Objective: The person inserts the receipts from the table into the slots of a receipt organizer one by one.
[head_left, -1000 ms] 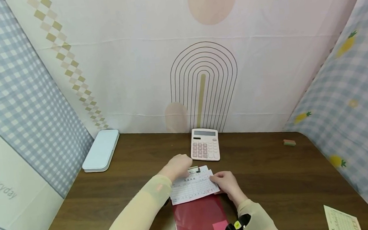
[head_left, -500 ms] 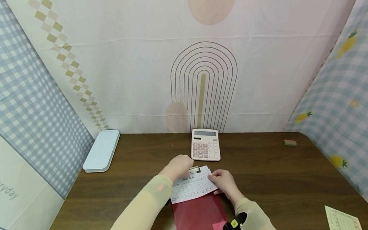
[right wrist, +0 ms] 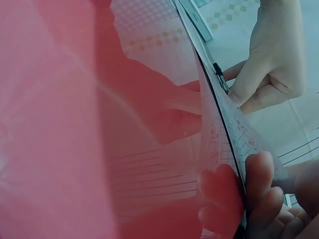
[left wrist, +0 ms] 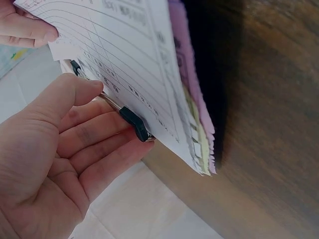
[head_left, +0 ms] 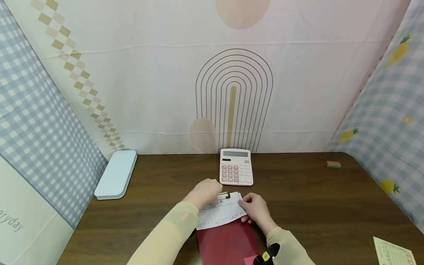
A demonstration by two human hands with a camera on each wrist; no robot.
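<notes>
A glossy red clipboard (head_left: 227,246) lies at the front of the table, a wire clip with black ends (left wrist: 132,119) at its top. My left hand (head_left: 204,191) pinches this clip, thumb on the near side and fingers behind it, as the left wrist view shows. A stack of printed forms (head_left: 219,215) covers the clipboard's upper part; white is on top, with yellowish and pink sheets (left wrist: 187,59) beneath. My right hand (head_left: 257,212) pinches the forms by their right edge. In the right wrist view its fingers (right wrist: 260,177) lie along that edge, mirrored in the red surface.
A white and pink calculator (head_left: 235,167) stands just beyond the clipboard. At the back left lies a pale blue case (head_left: 116,174), at the back right a small eraser-like block (head_left: 333,164). A yellowish printed form (head_left: 395,253) rests front right. A pink tab (head_left: 249,263) marks the clipboard's lower right.
My right hand has shifted a little left with the forms' edge, and their lower edge now sits higher on the red clipboard. My left hand stays at the clip.
</notes>
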